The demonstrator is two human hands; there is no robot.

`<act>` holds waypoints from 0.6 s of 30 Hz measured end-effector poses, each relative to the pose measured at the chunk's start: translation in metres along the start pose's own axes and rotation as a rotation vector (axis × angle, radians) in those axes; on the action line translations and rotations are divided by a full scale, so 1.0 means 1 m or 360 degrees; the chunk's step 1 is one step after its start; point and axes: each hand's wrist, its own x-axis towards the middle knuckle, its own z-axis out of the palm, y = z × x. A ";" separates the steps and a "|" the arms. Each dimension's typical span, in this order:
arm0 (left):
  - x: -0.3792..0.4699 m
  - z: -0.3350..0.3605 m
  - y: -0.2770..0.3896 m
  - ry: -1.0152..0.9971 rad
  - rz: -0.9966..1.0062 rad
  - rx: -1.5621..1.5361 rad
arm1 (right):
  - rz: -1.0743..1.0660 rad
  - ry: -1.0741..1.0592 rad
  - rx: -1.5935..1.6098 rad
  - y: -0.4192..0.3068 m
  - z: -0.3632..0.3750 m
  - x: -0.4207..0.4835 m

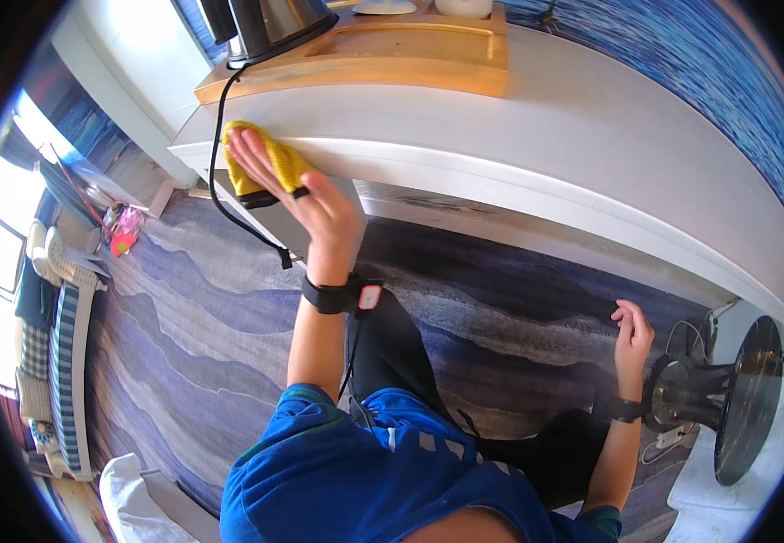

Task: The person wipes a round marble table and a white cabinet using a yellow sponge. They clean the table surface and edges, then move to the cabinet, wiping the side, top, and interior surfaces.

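Observation:
My left hand (297, 183) is on a yellow cloth (283, 159) with dark edging, fingers extended and thumb at its border. The cloth lies against the front edge of a white desk (432, 153), near its left end. A black power cord (214, 163) hangs over that edge just left of the cloth, its plug (286, 258) dangling below. It runs up to an electric kettle (276, 27) on a wooden tray (392, 61). My right hand (633, 332) hangs over the floor at the right, empty, with fingers slightly bent. Both wrists wear black straps.
A round dark table or stool (748, 400) with cables near it stands at the right. Behind the desk is a wall with a blue water picture. At the left are a striped bench (66, 380) and pink items on the floor. A white-covered chair (137, 502) is at lower left.

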 end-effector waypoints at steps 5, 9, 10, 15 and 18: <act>-0.047 0.026 0.113 -0.0626 0.0546 -0.0447 | -0.0365 0.0104 0.0027 -0.033 0.009 0.011; -0.050 0.046 0.216 -0.0834 0.1036 -0.0439 | -0.0834 0.0138 -0.0210 -0.056 0.006 0.013; -0.047 0.047 0.232 -0.0886 0.0998 -0.0539 | -0.0960 0.0362 -0.0437 -0.056 0.005 0.011; -0.027 0.040 0.239 -0.1020 0.0916 -0.0865 | -0.0298 0.0326 -0.0098 -0.008 0.001 -0.002; -0.007 0.030 0.187 -0.0839 0.0815 -0.0703 | 0.0133 0.0214 0.0204 0.035 0.014 0.006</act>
